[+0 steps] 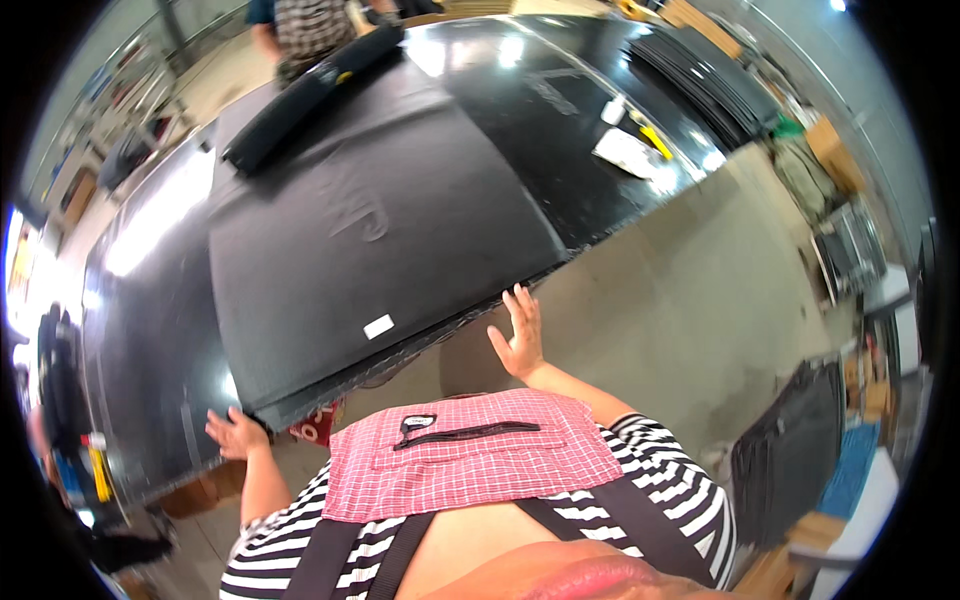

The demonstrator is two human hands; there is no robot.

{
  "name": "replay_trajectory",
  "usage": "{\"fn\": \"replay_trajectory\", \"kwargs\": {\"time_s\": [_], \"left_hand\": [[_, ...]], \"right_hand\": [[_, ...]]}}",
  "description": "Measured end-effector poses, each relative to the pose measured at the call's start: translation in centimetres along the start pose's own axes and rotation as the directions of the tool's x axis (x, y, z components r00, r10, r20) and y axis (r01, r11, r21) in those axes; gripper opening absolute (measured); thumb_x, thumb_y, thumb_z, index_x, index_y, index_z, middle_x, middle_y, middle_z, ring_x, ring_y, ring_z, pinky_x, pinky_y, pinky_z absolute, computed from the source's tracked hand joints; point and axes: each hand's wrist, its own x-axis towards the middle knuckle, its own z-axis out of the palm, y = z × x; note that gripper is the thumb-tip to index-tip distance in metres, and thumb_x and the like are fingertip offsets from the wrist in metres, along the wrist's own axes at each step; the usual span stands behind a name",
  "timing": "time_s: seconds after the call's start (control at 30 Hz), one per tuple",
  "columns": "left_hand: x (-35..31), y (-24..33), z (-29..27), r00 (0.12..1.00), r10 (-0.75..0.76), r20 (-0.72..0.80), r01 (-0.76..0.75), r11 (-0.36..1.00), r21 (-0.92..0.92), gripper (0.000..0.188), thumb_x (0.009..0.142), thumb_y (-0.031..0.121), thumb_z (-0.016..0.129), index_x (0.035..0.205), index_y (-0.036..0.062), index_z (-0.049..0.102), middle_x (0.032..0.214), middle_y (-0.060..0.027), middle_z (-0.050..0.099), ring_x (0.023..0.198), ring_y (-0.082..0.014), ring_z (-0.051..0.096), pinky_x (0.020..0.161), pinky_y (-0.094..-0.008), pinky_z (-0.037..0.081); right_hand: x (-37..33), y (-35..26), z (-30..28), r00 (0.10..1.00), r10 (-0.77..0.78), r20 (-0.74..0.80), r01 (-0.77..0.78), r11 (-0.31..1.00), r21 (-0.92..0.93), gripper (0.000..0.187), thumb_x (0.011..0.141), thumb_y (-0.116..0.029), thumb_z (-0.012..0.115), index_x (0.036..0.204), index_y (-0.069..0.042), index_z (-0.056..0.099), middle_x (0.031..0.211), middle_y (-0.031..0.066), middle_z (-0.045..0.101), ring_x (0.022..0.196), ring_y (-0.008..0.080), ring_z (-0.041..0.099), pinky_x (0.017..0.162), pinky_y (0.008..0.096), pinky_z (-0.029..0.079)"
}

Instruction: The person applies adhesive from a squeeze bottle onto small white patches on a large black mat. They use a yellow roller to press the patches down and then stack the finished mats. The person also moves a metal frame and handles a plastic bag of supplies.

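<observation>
A wide black sheet [330,280] with raised lettering lies flat across a glossy black table, a small white label [379,327] near its front edge. My left hand [237,433] is beside the sheet's near left corner, fingers spread. My right hand [520,335] is at the front edge toward the right, fingers apart and their tips close to the sheet's rim; whether they touch it I cannot tell. Neither hand holds anything. At the far end, a thick black roll [310,100] rests across the sheet.
The glossy table [150,350] reaches out on both sides. Toward its right end lie a white packet [627,153], a yellow-handled tool [656,142] and a stack of black sheets [700,85]. Another person [315,35] stands across the table. More dark sheets [790,450] stand at the lower right.
</observation>
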Motion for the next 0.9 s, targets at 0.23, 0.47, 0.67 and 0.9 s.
{"fn": "replay_trajectory", "kwargs": {"time_s": [0.23,0.47,0.67,0.9], "left_hand": [[-9.6,5.8,-5.3,0.956,-0.206,-0.209,0.155,0.959,-0.238,0.047,0.096,0.043,0.059,0.127,0.0076,0.065,0.120,-0.0203,0.069,0.110,-0.0382,0.066,0.090,-0.0553,0.052],[-30.1,17.8,3.5,0.550,0.614,0.566,-0.243,0.766,-0.595,0.048,0.095,0.040,0.062,0.126,0.0038,0.065,0.118,-0.0200,0.070,0.110,-0.0343,0.067,0.092,-0.0489,0.052],[-44.4,33.2,5.5,-0.421,0.675,0.606,-0.213,0.575,-0.790,0.048,0.094,0.037,0.065,0.126,0.0008,0.065,0.117,-0.0199,0.071,0.109,-0.0314,0.067,0.094,-0.0439,0.052],[-55.7,54.8,-14.3,-0.458,0.858,0.233,-0.370,0.054,-0.928,0.045,0.090,0.026,0.067,0.131,0.0069,0.062,0.134,-0.0184,0.062,0.120,-0.0359,0.062,0.103,-0.0432,0.050]], "right_hand": [[-18.7,11.7,-16.7,0.607,0.795,0.009,-0.600,0.465,-0.650,0.079,0.084,-0.047,0.071,0.148,-0.009,0.046,0.156,0.0254,0.037,0.147,0.0427,0.029,0.122,0.0543,0.022],[-33.9,20.3,-32.4,-0.382,0.915,-0.133,-0.710,-0.383,-0.591,0.064,0.099,-0.051,0.049,0.145,-0.006,0.054,0.156,0.0154,0.043,0.146,0.0367,0.038,0.118,0.0492,0.033],[-29.7,28.3,-30.5,0.046,0.999,-0.002,-0.811,0.036,-0.584,0.072,0.090,-0.054,0.063,0.144,-0.007,0.054,0.157,0.0247,0.038,0.147,0.0408,0.032,0.120,0.0507,0.030],[-26.7,36.2,-37.4,0.551,0.833,0.049,-0.737,0.513,-0.440,0.068,0.082,-0.043,0.077,0.136,-0.005,0.059,0.151,0.0283,0.043,0.145,0.0435,0.034,0.118,0.0514,0.031]]}}
